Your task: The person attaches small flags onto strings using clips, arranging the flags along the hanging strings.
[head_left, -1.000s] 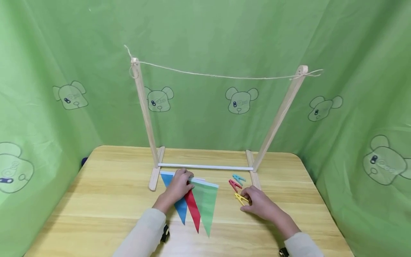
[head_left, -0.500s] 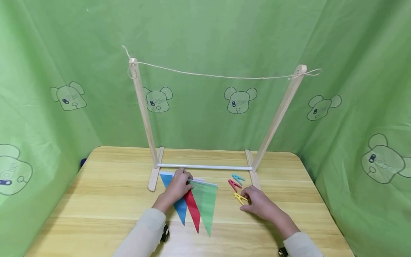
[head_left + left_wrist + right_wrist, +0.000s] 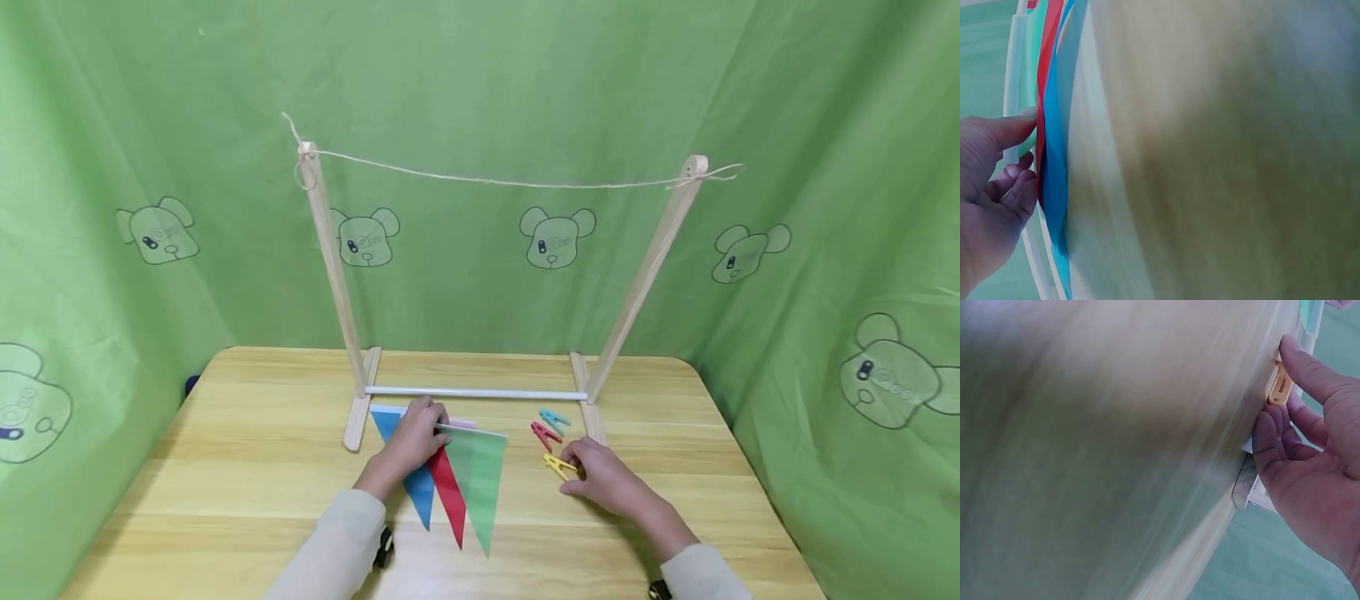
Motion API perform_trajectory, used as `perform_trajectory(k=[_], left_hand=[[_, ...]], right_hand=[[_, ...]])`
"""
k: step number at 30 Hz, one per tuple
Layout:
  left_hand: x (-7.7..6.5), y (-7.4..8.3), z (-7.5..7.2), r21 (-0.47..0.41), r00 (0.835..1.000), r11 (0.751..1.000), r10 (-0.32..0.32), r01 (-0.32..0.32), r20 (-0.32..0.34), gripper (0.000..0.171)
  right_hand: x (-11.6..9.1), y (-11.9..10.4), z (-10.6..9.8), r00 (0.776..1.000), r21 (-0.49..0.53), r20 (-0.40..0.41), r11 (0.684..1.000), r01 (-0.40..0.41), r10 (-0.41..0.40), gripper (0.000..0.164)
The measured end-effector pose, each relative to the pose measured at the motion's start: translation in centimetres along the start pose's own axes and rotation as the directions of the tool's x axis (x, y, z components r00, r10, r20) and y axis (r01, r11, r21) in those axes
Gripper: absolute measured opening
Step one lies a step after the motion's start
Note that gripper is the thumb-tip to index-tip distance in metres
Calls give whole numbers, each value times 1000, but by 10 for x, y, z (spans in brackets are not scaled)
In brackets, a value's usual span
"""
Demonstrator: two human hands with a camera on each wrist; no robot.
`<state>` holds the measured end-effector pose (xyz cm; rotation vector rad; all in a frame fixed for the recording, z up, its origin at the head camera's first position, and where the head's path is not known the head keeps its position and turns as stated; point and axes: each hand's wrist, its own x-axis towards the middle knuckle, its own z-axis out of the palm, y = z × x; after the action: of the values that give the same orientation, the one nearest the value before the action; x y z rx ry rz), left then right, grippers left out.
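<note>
Wooden tabletop [image 3: 225,467]: hands [image 3: 411,437] [image 3: 606,477] (unmoved) at flags [image 3: 452,492], yellow clip [image 3: 556,461]

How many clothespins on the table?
3: light-blue plastic clothespin, farthest from the person; pinkish-red plastic clothespin, in the middle; yellow plastic clothespin, nearest, between the right hand's thumb and fingers. Any under the triangular pennants wouldn't show.

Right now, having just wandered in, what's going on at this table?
A person's left hand holds a green pennant, with a red pennant and a blue pennant alongside. Their right hand has its thumb and fingers around a yellow clip; a red clip and a light-blue clip lie just beyond. No pennant hangs from the string between the two wooden posts.
</note>
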<state>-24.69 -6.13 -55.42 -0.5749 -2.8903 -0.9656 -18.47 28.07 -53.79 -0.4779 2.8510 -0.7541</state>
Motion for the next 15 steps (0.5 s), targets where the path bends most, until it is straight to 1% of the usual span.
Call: perform_trajectory(k=[3, 10, 15], left_hand=[[0, 0, 0, 2, 1000, 1000, 1, -1, 6, 19], [0, 0, -1, -15, 999, 1000, 2, -1, 40, 16], [0, -1, -1, -30, 999, 999, 12, -10, 50, 20]], right_hand=[[0, -1, 1, 1000, -6, 1, 1000, 1, -1, 36], [1, -5, 0, 999, -14, 5, 999, -35, 35, 35], [-1, -6, 0, 1000, -24, 7, 999, -26, 26, 34]])
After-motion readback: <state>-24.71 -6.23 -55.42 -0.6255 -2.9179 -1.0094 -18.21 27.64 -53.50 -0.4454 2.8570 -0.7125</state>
